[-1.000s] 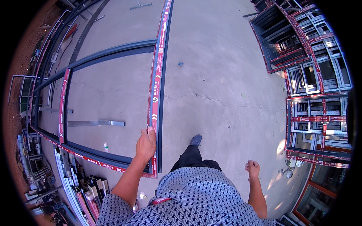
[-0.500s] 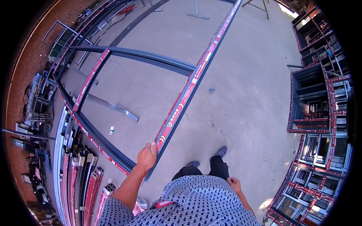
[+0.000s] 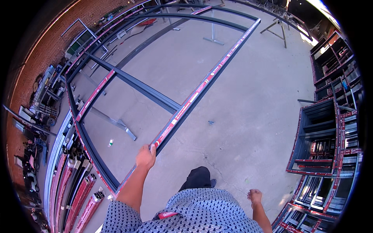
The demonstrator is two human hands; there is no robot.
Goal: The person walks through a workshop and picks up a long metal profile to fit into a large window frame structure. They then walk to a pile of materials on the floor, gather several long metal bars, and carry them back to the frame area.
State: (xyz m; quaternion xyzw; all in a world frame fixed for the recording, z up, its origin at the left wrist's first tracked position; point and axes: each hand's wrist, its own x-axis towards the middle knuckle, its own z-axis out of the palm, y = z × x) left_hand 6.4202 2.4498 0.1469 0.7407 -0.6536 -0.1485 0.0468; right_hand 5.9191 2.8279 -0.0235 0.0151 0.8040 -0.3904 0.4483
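Head view, left hand: my left hand point(image 3: 146, 156) has its fingers clenched over the near rail of the big metal frame point(image 3: 128, 83), close to the near corner.
Head view, frame: it stands over the concrete floor point(image 3: 248, 101), dark rails with red-and-white protective tape along them, a crossbar running through the middle; the far end reaches toward a trestle point(image 3: 276, 26) (whether the lower rail touches the floor I cannot tell).
Head view, right hand: my right hand point(image 3: 255, 197) hangs free beside my hip, fingers loosely curled, holding nothing.
Head view, surroundings: taped bars point(image 3: 79, 194) lie stacked on the left, finished frames point(image 3: 326, 136) lean in a row on the right, a small bottle point(image 3: 110, 143) sits on the floor inside the frame.
Doing it well: I judge one grip near a corner gives little control over so long a frame, so I'd keep the wrist firm, move slowly, and watch the far end.
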